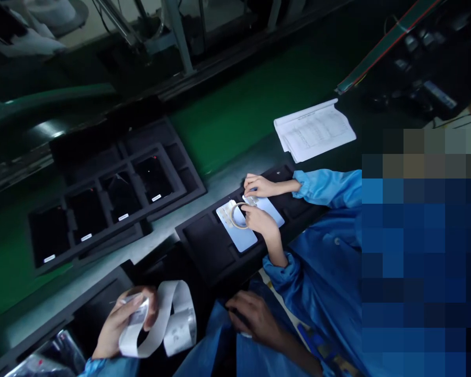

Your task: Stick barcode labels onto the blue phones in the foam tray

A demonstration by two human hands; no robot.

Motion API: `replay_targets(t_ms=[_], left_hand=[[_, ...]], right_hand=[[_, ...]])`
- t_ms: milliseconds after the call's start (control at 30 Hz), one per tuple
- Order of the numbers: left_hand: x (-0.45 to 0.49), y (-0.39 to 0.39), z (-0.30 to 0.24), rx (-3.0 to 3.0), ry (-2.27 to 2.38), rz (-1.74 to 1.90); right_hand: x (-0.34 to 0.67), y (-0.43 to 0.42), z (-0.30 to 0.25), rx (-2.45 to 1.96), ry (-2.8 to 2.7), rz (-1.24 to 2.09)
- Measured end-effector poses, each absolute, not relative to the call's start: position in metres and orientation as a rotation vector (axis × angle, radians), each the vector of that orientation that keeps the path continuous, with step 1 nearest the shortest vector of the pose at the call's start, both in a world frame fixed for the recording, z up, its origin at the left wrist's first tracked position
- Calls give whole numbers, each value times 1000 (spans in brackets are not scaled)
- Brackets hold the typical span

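Note:
My left hand (127, 317) is closed on a strip of white labels (157, 324). The strip loops out to the right, and its loose roll end hangs beside my fingers. Lower in the middle, my right hand (255, 317) is curled over blue cloth near the lap. A small white bit shows under its fingers, too little to identify. Left of my left hand, a shiny device in clear film (49, 356) lies in a dark tray (102, 303).
A co-worker's hands (262, 220) hold a tape roll (239, 215) over light-blue panels (237, 233) in a black tray (196, 235). Stacked foam trays (113, 228) with several black-screened devices stand left on the green bench (227, 125). Papers (316, 131) lie beyond.

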State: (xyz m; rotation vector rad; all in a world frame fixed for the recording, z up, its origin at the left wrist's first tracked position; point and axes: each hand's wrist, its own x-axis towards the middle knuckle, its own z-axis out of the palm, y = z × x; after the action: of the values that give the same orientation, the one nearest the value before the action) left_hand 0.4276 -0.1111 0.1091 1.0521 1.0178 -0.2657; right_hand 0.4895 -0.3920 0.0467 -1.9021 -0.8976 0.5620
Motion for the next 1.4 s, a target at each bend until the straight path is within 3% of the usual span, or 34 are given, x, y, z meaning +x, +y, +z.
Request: replay_targets(t_ms=[100,500,833,1400], left_hand=[[424,-105,101,1054,881,-301],[405,-94,82,851,1034,-155],[390,-88,64,782,766,-91],[412,-94,78,864,883,-111]], right_hand=[[491,-388,40,-1880,-867,548],[505,-382,28,-1823,-809,600],[517,-385,33,-1806,-743,603],[520,-388,13,-1781,-302,705]])
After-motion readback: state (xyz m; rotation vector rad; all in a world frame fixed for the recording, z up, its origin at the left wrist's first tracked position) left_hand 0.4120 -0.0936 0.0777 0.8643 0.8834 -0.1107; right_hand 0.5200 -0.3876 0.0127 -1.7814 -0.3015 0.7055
